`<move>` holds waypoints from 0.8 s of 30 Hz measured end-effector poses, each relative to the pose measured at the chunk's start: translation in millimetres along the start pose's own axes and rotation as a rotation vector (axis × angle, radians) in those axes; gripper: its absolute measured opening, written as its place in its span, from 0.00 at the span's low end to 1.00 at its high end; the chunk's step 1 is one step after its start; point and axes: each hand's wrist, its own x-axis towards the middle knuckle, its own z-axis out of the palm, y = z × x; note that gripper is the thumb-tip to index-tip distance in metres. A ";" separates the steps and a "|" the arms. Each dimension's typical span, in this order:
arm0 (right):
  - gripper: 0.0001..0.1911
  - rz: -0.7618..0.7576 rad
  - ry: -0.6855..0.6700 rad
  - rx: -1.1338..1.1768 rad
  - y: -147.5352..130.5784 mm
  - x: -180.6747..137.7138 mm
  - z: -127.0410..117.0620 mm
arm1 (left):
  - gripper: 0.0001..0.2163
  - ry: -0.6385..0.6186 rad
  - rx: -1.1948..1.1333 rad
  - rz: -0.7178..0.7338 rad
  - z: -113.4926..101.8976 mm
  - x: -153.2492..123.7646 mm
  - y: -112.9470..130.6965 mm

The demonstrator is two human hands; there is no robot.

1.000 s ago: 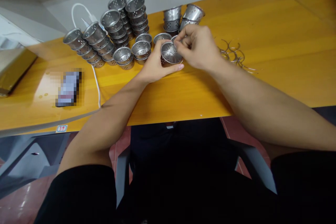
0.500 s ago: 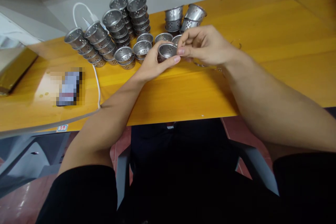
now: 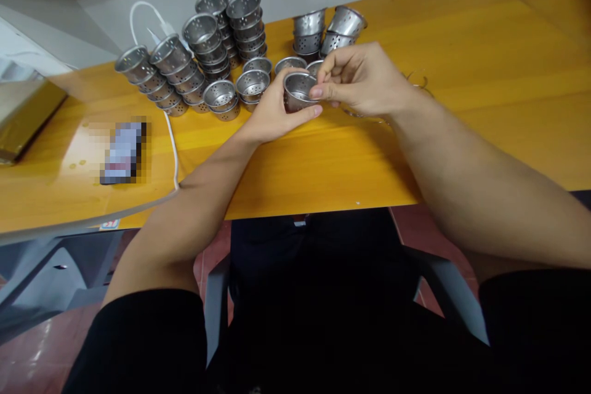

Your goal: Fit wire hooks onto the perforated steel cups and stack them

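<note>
My left hand (image 3: pixel 272 108) is wrapped round a small perforated metal strainer cup (image 3: pixel 298 91), its open mouth tilted up. At the right side of that cup's rim, my right hand (image 3: pixel 353 77) is closed in a pinch, thumb against the fingertips. Whatever lies between those fingers is too small and covered to make out. Thin curved wire pieces (image 3: pixel 418 79) lie on the table behind my right wrist, partly hidden by it. Just beyond my left hand stand short stacks of the same cups (image 3: pixel 253 83).
Taller stacks of strainer cups (image 3: pixel 203 37) stand at the back left, and leaning stacks (image 3: pixel 344 24) at the back right. A blurred phone (image 3: pixel 122 151) lies on the yellow table (image 3: pixel 295 178) at left, near a white cable (image 3: pixel 172 148). A box (image 3: pixel 28 117) sits far left.
The view has shifted slightly. The cup in my left hand is tipped a little more towards me, while my right hand keeps its pinch at the rim.
</note>
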 end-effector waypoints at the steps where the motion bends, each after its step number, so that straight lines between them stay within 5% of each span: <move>1: 0.39 0.007 0.000 -0.015 1.3 -0.3 -0.4 | 0.49 -0.006 0.003 -0.003 -0.2 -0.4 -0.5; 10: 0.37 -0.174 0.141 -0.188 3.6 -1.5 -2.3 | 0.50 0.061 0.002 -0.022 -1.3 -0.9 -14.6; 16: 0.11 -0.263 0.117 -0.430 1.9 -5.6 -8.7 | 0.51 0.081 0.017 -0.041 -4.5 0.0 -22.3; 24: 0.14 -0.106 0.022 -0.474 -1.7 -7.0 -9.4 | 0.51 0.129 0.043 -0.082 -5.8 -2.2 -8.6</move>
